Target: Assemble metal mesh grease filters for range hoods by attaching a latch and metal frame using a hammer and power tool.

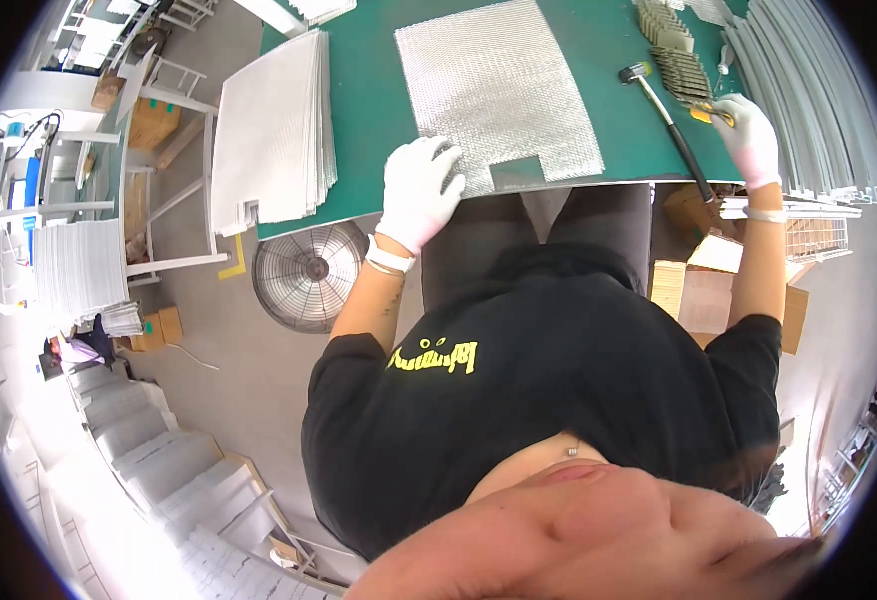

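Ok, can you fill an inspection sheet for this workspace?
Surface: green table, flat, partly covered.
Job's things: silver sheet, notched at its near edge; yellow item at the right hand.
Clutter: hammer, row of small parts, white stack left, grey stack right.
Hands: gloved left hand at the sheet's near left corner; gloved right hand at the yellow item, grip unclear.
Cables: dark cable at far left; nothing seen on the table.
Surroundings: floor fan, cardboard boxes.

hands/left (pixel 422 194): on silver sheet (pixel 499 90) | hands/right (pixel 752 140): at yellow item (pixel 700 115) | hammer (pixel 673 132): on green table (pixel 367 90)
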